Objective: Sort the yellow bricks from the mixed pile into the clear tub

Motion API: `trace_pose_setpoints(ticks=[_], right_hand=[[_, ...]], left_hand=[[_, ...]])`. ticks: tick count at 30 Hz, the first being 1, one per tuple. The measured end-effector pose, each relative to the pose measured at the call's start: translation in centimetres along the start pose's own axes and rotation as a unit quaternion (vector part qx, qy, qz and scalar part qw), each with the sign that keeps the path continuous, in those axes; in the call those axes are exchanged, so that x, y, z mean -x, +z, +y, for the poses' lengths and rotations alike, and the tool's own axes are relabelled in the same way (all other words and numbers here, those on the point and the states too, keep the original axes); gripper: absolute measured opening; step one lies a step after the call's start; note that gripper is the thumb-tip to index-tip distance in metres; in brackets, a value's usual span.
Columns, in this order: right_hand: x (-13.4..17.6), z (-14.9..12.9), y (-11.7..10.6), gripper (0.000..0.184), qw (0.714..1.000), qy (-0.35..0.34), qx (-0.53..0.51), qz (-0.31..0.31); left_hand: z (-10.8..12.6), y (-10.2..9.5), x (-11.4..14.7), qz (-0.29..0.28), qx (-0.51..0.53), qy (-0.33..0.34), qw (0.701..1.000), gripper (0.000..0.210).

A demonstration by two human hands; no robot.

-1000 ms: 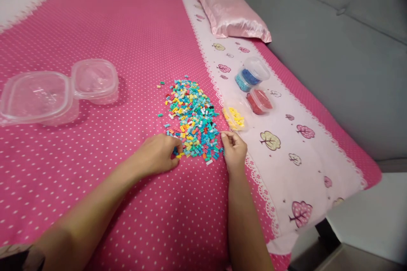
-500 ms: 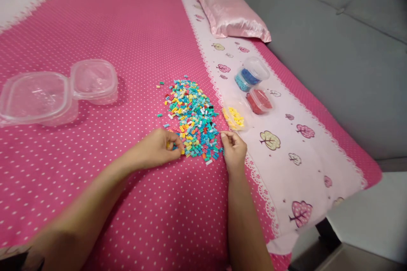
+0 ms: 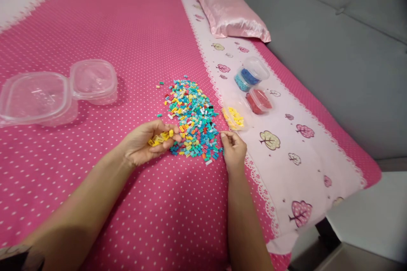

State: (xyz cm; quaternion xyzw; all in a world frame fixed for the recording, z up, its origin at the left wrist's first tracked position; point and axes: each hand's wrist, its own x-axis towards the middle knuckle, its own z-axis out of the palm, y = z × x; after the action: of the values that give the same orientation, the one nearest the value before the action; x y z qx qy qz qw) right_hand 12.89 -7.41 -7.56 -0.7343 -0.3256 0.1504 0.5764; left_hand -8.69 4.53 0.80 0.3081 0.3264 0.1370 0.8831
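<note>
Having turned palm-up, the left hand (image 3: 137, 140) is cupping small yellow rectangular plastic bricks (image 3: 160, 138) beside the multicoloured plastic brick pile (image 3: 197, 115), apparently keeping them separate, while the right hand (image 3: 234, 151) is pressing its fingers together, contents indeterminable.

A brick pile (image 3: 195, 120) is lying on the bedsheet (image 3: 152, 203), between two tubs (image 3: 60, 116) at left and filled boxes (image 3: 261, 105) at right. A pillow (image 3: 233, 15) is resting behind the boxes
</note>
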Motion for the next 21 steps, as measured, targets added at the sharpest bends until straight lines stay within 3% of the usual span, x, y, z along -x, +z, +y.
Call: trace_pose_setpoints(ticks=[3, 6, 8, 11, 14, 17, 21], right_hand=[[0.0, 0.0, 0.0, 0.029, 1.0, -0.002, -0.002, 0.001], [0.0, -0.1, 0.0, 0.028, 1.0, -0.004, -0.005, 0.0], [0.0, -0.1, 0.0, 0.028, 1.0, -0.004, -0.006, 0.0], [0.0, -0.1, 0.0, 0.028, 1.0, -0.003, -0.001, 0.0], [0.0, 0.0, 0.0, 0.028, 1.0, -0.006, 0.0, 0.002], [0.0, 0.0, 0.0, 0.027, 1.0, -0.006, -0.005, 0.002], [0.0, -0.1, 0.0, 0.028, 1.0, -0.002, -0.008, 0.001]], left_hand=[[0.0, -0.2, 0.0, -0.024, -0.029, 0.008, 0.999, 0.02], [-0.3, 0.0, 0.1, 0.031, -0.13, 0.035, 0.99, 0.021], [-0.8, 0.1, 0.0, 0.059, -0.249, 0.06, 0.965, 0.019], [-1.6, 0.1, -0.2, 0.051, -0.437, 0.076, 0.895, 0.021], [-2.2, 0.1, -0.6, 0.08, -0.572, 0.079, 0.812, 0.022], [-2.6, 0.4, -0.7, 0.128, -0.652, 0.087, 0.742, 0.017], [-2.9, 0.9, -0.7, 0.161, -0.712, 0.093, 0.678, 0.017]])
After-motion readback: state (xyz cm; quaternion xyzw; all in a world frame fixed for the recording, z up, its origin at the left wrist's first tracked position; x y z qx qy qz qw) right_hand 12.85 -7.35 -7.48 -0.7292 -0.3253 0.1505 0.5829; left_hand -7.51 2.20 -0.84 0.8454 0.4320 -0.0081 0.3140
